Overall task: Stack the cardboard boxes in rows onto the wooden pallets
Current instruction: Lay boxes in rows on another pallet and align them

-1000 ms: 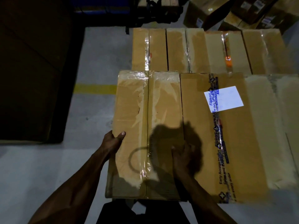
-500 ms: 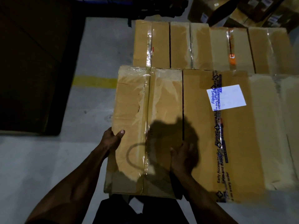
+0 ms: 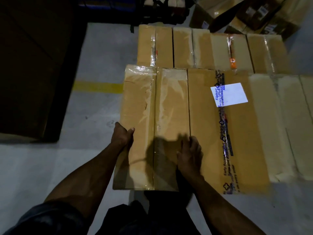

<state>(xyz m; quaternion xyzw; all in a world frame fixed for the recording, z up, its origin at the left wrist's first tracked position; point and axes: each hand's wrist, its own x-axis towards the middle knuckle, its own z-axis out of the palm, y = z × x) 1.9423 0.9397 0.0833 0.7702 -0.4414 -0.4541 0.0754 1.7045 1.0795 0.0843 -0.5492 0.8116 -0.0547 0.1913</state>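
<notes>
box [image 3: 152, 116] between left hand [image 3: 122, 136], right hand [image 3: 190, 154]

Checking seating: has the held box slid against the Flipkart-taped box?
No. The held box juts slightly past the far edge of the Flipkart-taped box, just as before.

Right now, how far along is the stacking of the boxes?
Done: a far row of boxes stands side by side, and the box with the white label sits in the near row. In hand: the left hand and right hand hold the leftmost box beside it. Left: loose boxes lie behind.
</notes>
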